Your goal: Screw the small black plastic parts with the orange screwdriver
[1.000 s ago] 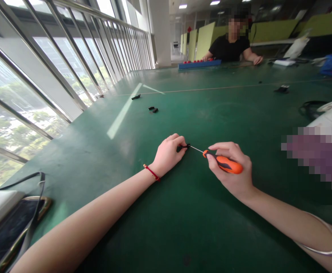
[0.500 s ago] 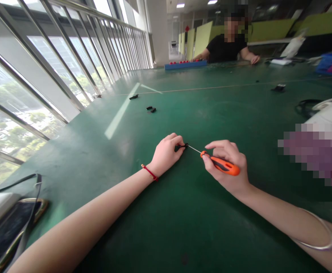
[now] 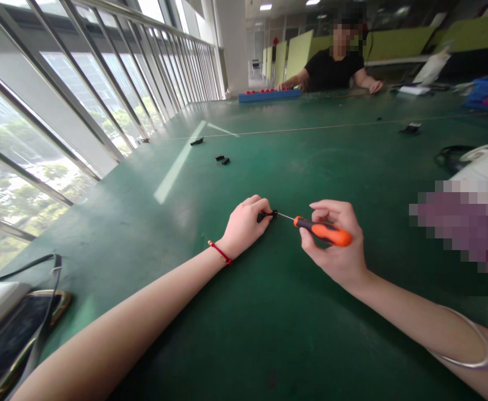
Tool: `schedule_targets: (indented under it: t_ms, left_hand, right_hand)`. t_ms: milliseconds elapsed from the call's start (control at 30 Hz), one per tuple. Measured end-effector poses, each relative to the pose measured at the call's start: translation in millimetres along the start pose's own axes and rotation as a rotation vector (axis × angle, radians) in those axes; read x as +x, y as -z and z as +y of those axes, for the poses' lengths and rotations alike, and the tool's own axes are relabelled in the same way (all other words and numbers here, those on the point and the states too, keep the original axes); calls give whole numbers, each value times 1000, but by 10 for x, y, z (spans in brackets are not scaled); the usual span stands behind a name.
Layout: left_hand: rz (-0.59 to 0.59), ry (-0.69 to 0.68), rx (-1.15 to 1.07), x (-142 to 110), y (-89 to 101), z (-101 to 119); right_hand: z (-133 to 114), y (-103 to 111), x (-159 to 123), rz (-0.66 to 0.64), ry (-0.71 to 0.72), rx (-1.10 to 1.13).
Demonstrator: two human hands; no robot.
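My left hand [image 3: 244, 225] rests on the green table [image 3: 269, 312] with its fingers curled round a small black part [image 3: 264, 215], pinning it to the surface. My right hand [image 3: 336, 248] grips an orange and black screwdriver [image 3: 323, 231] by the handle. The thin metal shaft points left and its tip meets the black part. A red cord sits on my left wrist and a silver bangle on my right forearm.
Small black parts [image 3: 223, 160] and another black piece [image 3: 196, 141] lie further out on the table. A person in black sits at the far end behind a blue tray [image 3: 269, 95]. A dark bag [image 3: 14, 328] lies at the near left, white items [image 3: 484, 164] at the right. Railed windows run along the left.
My right hand has rolled the screwdriver handle between its fingers, and the handle now lies flatter. My left hand and the black part have stayed put.
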State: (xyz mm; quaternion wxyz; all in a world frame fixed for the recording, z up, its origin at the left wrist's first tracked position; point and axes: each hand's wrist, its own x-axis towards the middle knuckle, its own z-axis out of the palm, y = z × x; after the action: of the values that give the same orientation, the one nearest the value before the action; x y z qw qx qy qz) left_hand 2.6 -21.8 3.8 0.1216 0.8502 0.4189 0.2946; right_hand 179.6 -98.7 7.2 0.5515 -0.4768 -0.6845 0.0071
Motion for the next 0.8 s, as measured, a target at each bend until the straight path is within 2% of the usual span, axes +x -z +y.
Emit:
schedule_targets:
  t_ms: [100,233,400,533,667,800]
  left_hand:
    - [3,0,-1,0,3,6]
    - [0,-1,0,1,5,11]
    - [0,-6,-3,4,6,12]
    - [-3,-2,-2,6,5,13]
    - [-1,-4,-6,3,5,13]
    - [-4,-3,-5,1,6,16]
  right_hand:
    - [-7,3,3,-73,42,-30]
    - [-6,2,3,25,8,-7]
    - [-12,5,1,-59,40,-12]
    - [-2,0,-6,23,-19,13]
    - [0,-1,-5,-50,44,-17]
    - [-5,3,-5,8,9,-2]
